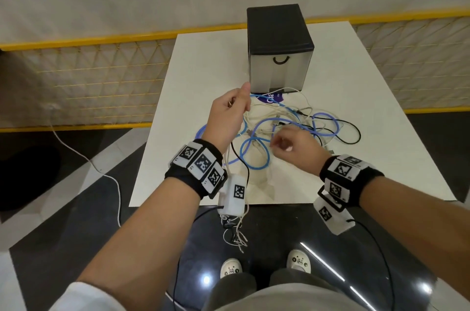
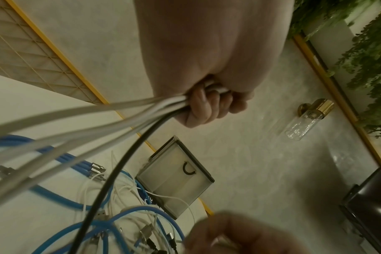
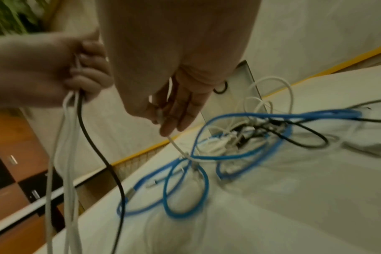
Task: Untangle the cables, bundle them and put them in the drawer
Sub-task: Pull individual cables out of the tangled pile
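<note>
White bench (image 1: 381,112) stands before a pale wall with a yellow-framed mesh barrier (image 1: 76,66) along its base. On the bench lies the tangle of cables (image 1: 287,127): blue (image 3: 185,213), white and black strands looped over one another; an exact count within the heap cannot be made. The left hand (image 1: 229,112), raised above the near-left part of the heap, has its fingers (image 2: 198,110) curled tight round a held bunch (image 2: 111,123): one black cable (image 3: 98,151) and several white ones, about four as the left wrist view shows them, hanging down from the fist past the bench edge. The right hand (image 1: 292,148) sits just right of that bunch, low over the heap; its thumb and fingertips (image 3: 174,120) pinch one thin white cable (image 3: 178,147), which runs down from the fingertips into the blue loops. Beyond both hands, at the far side of the heap, stands one drawer unit (image 1: 279,46), black on top with a pale front and one black curved handle (image 1: 281,59); the drawer front is closed. Each wrist carries one black band with square markers.
</note>
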